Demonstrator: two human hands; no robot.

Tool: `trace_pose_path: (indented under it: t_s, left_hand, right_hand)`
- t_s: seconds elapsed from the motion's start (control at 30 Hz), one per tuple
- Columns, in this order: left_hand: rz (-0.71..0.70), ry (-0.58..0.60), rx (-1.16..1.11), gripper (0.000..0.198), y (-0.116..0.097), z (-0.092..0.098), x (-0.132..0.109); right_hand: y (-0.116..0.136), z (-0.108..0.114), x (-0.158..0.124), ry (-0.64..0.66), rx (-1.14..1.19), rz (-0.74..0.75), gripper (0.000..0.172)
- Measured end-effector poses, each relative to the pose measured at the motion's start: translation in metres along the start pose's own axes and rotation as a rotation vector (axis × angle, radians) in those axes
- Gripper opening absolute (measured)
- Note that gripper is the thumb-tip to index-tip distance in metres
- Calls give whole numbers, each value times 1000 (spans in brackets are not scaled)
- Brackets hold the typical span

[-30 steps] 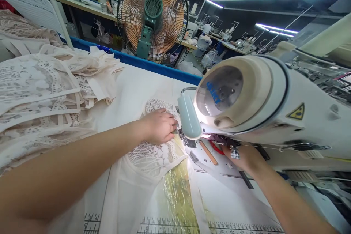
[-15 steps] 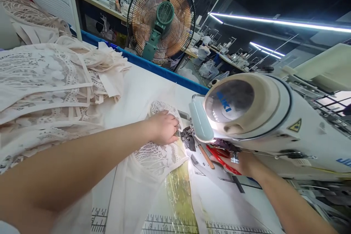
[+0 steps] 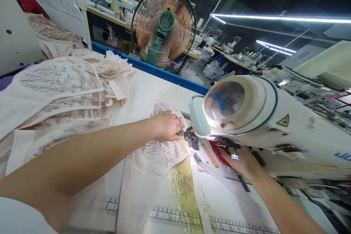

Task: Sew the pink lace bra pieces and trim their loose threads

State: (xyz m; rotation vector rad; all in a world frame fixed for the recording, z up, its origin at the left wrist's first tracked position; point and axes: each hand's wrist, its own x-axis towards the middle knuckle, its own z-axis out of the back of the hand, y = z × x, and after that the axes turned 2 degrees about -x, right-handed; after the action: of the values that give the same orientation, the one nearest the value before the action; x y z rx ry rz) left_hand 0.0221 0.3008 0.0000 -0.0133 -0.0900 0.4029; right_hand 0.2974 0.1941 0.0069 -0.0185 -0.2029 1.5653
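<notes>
My left hand (image 3: 168,127) lies on a cream lace garment piece (image 3: 161,155), fingers stretched over the fabric just left of the presser foot (image 3: 191,138). The lace edge runs beside the foot; whether it is under the foot is hidden by my fingers. My right hand (image 3: 240,161) is below the sewing machine head (image 3: 241,106), its fingers closed around red-handled scissors (image 3: 221,156). The machine hides part of those fingers and most of the scissors. A slim brown strip (image 3: 210,155) lies between the foot and the scissors.
A heap of cream lace pieces (image 3: 60,80) covers the left of the table. Yellow tape (image 3: 185,190) and a printed ruler scale (image 3: 167,215) are at the front. Behind the blue table edge (image 3: 164,76) stands a fan (image 3: 164,25). A written sheet (image 3: 55,5) hangs back left.
The camera view has shifted slightly. My right hand and the red-handled scissors have moved left and further in under the machine head. My left hand stays on the lace.
</notes>
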Motion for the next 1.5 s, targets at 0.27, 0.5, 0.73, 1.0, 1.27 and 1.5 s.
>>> trace_pose_path:
  t_s: [0.27, 0.5, 0.73, 1.0, 1.27, 1.5]
  left_hand:
    - [298, 368, -31, 36, -89, 45, -68]
    - [359, 267, 8, 21, -88, 42, -96]
    - [510, -89, 273, 32, -6, 116, -91]
    - [866, 227, 206, 28, 1, 124, -169]
    - [878, 239, 227, 22, -15, 90, -224]
    - [843, -8, 183, 26, -47, 165, -249]
  right_hand:
    - [47, 16, -68, 121, 294, 59, 31]
    - [115, 20, -128, 203, 541, 262, 49]
    - [107, 10, -139, 133, 584, 249, 43]
    - [102, 2, -150, 57, 522, 336, 29]
    - [116, 3, -144, 56, 576, 372, 28]
    - [132, 22, -151, 97, 757, 384, 26]
